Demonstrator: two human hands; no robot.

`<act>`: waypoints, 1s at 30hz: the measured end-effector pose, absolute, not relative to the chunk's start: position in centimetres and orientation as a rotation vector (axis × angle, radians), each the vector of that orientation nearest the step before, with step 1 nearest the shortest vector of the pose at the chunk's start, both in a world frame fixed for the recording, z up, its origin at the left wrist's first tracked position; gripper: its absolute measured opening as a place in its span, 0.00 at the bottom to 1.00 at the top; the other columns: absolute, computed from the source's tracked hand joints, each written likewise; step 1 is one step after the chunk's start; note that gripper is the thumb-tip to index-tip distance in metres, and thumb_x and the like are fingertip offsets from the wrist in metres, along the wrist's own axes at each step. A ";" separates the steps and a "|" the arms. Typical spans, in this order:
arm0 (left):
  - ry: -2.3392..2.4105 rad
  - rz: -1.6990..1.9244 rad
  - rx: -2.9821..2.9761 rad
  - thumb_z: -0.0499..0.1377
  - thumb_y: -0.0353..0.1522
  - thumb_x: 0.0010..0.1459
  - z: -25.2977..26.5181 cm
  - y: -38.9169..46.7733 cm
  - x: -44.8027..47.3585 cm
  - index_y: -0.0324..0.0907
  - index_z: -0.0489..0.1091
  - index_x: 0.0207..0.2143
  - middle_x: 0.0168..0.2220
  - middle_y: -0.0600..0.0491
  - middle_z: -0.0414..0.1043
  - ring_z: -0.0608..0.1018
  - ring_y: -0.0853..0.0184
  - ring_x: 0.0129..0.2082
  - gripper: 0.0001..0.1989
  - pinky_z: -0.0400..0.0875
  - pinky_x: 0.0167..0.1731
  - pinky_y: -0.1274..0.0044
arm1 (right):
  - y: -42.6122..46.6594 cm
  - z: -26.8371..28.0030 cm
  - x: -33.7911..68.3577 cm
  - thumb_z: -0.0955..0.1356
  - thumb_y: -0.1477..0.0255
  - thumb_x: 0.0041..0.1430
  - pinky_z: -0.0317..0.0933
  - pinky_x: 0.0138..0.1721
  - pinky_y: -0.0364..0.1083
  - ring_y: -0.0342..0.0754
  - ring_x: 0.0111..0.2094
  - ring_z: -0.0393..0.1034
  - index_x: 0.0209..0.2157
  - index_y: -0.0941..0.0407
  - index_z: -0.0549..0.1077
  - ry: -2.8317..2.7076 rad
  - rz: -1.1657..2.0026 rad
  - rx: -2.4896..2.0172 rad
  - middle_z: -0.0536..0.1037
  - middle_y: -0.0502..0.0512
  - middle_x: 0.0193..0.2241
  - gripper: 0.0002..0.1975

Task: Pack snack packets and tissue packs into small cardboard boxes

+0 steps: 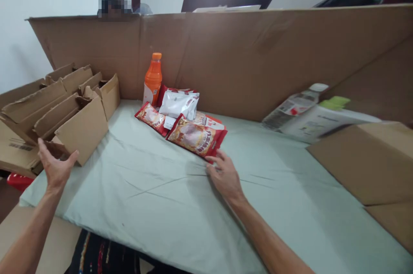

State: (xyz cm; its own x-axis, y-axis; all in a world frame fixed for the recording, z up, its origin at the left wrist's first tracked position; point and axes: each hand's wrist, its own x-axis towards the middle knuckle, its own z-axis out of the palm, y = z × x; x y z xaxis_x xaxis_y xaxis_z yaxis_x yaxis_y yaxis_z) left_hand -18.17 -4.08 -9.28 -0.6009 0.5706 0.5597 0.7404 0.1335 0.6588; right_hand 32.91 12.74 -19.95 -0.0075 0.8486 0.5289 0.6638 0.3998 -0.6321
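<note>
Right hand (226, 177) apparently at packet (195, 137) edge

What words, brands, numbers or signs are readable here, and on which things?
No text reads clearly.
Front red packet: large lettering, blurred.
Small red packet: lettering, blurred.
Orange bottle: label too small.
Clear bottle: label blurred.
White green-topped container: print blurred.
Cardboard at far left: dark print, too small.

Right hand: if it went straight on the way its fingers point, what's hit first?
Right hand would meet the front red snack packet first, near its lower right corner. Fingertips overlap that corner in view; can't tell whether they're already touching.
</note>
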 end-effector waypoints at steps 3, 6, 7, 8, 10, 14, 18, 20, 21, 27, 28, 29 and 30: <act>-2.225 -1.395 -1.199 0.68 0.48 0.50 -8.9 -1.9 -18.7 0.26 0.37 0.74 0.74 0.28 0.43 0.48 0.36 0.75 0.64 0.40 0.74 0.50 | 11.8 -21.7 32.3 0.66 0.61 0.58 0.67 0.60 0.66 0.64 0.60 0.70 0.39 0.56 0.82 -1.711 0.219 -1.326 0.74 0.69 0.58 0.16; -2.254 -1.362 -1.154 0.69 0.44 0.47 -8.2 -0.2 -19.6 0.24 0.37 0.74 0.74 0.26 0.43 0.49 0.37 0.75 0.64 0.42 0.74 0.51 | 11.4 -22.0 32.1 0.65 0.63 0.60 0.63 0.63 0.66 0.62 0.60 0.69 0.40 0.55 0.82 -1.685 0.151 -1.309 0.73 0.68 0.59 0.16; -2.263 -1.353 -1.143 0.69 0.43 0.47 -8.1 0.1 -19.8 0.24 0.36 0.74 0.74 0.25 0.42 0.48 0.36 0.75 0.64 0.42 0.74 0.51 | 11.4 -22.0 32.0 0.65 0.64 0.60 0.62 0.63 0.66 0.62 0.60 0.69 0.40 0.55 0.81 -1.684 0.143 -1.299 0.73 0.68 0.59 0.16; -2.272 -1.346 -1.137 0.69 0.42 0.46 -8.1 0.1 -19.8 0.23 0.36 0.73 0.74 0.24 0.41 0.47 0.36 0.75 0.64 0.41 0.74 0.51 | 11.3 -22.0 31.9 0.65 0.64 0.60 0.62 0.64 0.66 0.62 0.60 0.69 0.41 0.55 0.81 -1.686 0.147 -1.290 0.73 0.68 0.60 0.15; -2.287 -1.332 -1.137 0.68 0.42 0.47 -8.3 -0.4 -19.4 0.23 0.35 0.73 0.75 0.23 0.38 0.44 0.35 0.76 0.64 0.41 0.74 0.49 | 11.3 -21.8 31.7 0.65 0.65 0.59 0.60 0.65 0.66 0.62 0.61 0.68 0.40 0.56 0.81 -1.683 0.182 -1.282 0.72 0.68 0.60 0.15; -2.285 -1.289 -1.267 0.65 0.48 0.53 -9.5 -3.0 -15.9 0.27 0.37 0.74 0.76 0.25 0.35 0.41 0.33 0.76 0.60 0.42 0.73 0.46 | 11.0 -20.5 30.9 0.65 0.67 0.58 0.57 0.66 0.70 0.65 0.63 0.64 0.40 0.56 0.80 -1.672 0.316 -1.304 0.71 0.69 0.62 0.14; -2.131 -1.183 -1.703 0.62 0.51 0.60 -10.0 -3.9 -11.9 0.45 0.47 0.75 0.75 0.40 0.48 0.52 0.37 0.75 0.48 0.49 0.72 0.45 | 10.5 -18.2 29.9 0.65 0.73 0.57 0.52 0.68 0.70 0.64 0.65 0.62 0.42 0.55 0.79 -1.691 0.415 -1.369 0.72 0.65 0.63 0.13; -2.004 -1.103 -1.946 0.61 0.53 0.60 -9.8 -2.3 -10.6 0.54 0.52 0.74 0.73 0.45 0.54 0.58 0.34 0.72 0.44 0.56 0.69 0.40 | 10.7 -17.2 29.6 0.67 0.76 0.56 0.54 0.69 0.66 0.62 0.66 0.62 0.43 0.54 0.80 -1.690 0.396 -1.428 0.72 0.64 0.63 0.14; -1.954 -1.066 -2.051 0.61 0.53 0.60 -9.8 -0.9 -9.9 0.55 0.54 0.73 0.73 0.45 0.55 0.60 0.33 0.71 0.42 0.59 0.67 0.39 | 11.0 -16.9 29.6 0.67 0.77 0.56 0.55 0.69 0.65 0.61 0.66 0.62 0.43 0.54 0.80 -1.691 0.387 -1.455 0.72 0.63 0.64 0.14; -1.712 -0.754 -2.543 0.55 0.54 0.64 -10.0 8.1 -1.0 0.39 0.65 0.67 0.71 0.32 0.58 0.66 0.36 0.68 0.37 0.63 0.64 0.44 | 11.9 -15.8 29.9 0.68 0.79 0.56 0.58 0.68 0.57 0.58 0.66 0.64 0.45 0.56 0.80 -1.681 0.375 -1.520 0.66 0.63 0.68 0.15; -1.687 -0.655 -2.617 0.54 0.53 0.65 -10.3 8.8 0.9 0.37 0.64 0.67 0.71 0.30 0.56 0.65 0.36 0.69 0.38 0.62 0.64 0.44 | 11.8 -15.7 29.8 0.68 0.79 0.56 0.59 0.68 0.57 0.58 0.66 0.64 0.45 0.56 0.80 -1.678 0.384 -1.518 0.66 0.65 0.68 0.15; -1.659 -0.537 -2.697 0.53 0.52 0.66 -10.6 9.1 2.7 0.36 0.63 0.68 0.72 0.29 0.55 0.63 0.36 0.70 0.38 0.62 0.64 0.44 | 11.8 -15.5 29.8 0.68 0.79 0.56 0.59 0.67 0.56 0.57 0.65 0.66 0.45 0.57 0.80 -1.675 0.396 -1.514 0.66 0.66 0.68 0.15; -1.621 -0.455 -2.763 0.53 0.51 0.67 -11.1 9.0 4.3 0.36 0.63 0.68 0.72 0.30 0.55 0.62 0.37 0.71 0.36 0.62 0.65 0.45 | 11.8 -15.3 29.8 0.68 0.79 0.56 0.61 0.66 0.56 0.57 0.64 0.67 0.45 0.58 0.80 -1.671 0.408 -1.511 0.67 0.67 0.67 0.15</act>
